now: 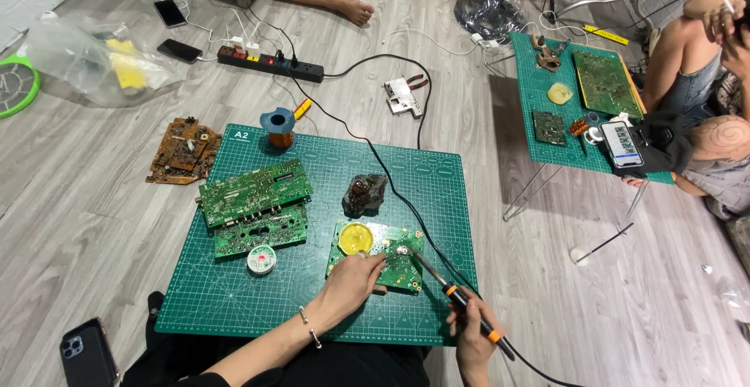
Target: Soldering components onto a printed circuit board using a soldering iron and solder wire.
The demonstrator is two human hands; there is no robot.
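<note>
Your right hand [471, 331] is clenched around a soldering iron [457, 297] whose tip touches the small green circuit board [383, 254] at about 5 o'clock on the green cutting mat [234, 301], while your left hand [355, 278] presses that board flat, fingers [373, 260] curled near the joint, so I judge the soldering to be mid-way, with two more boards [254, 207] at 9 o'clock lying untouched. The joint itself is too small to make out, whether your left fingers pinch a wire I cannot tell, and the iron's cord runs off the bottom edge
</note>
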